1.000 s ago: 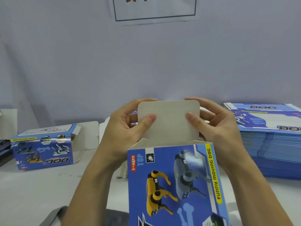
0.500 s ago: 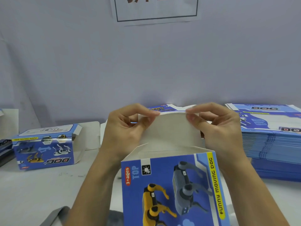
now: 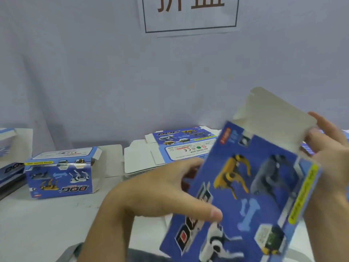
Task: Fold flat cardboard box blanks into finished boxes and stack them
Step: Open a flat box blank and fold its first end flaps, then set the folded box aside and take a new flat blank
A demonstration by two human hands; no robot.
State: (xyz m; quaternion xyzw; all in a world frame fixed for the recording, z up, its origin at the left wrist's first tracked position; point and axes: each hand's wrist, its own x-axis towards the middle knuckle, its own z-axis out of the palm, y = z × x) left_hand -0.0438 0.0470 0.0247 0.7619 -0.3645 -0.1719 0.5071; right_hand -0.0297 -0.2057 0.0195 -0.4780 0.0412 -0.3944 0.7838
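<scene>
Behind the desk (image 3: 56,214), both hands hold the box (image 3: 245,195): left hand (image 3: 160,191) and right hand (image 3: 328,148) fingers clamped on it. Its open flap (image 3: 273,118) may crease if twisted.

Finished box (image 3: 61,172) left — flat blanks (image 3: 170,154) behind.

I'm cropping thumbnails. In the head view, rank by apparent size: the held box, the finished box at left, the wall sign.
1. Held box, largest, though nearest the camera.
2. Wall sign, cut off by the frame's top edge.
3. Finished box.
</scene>
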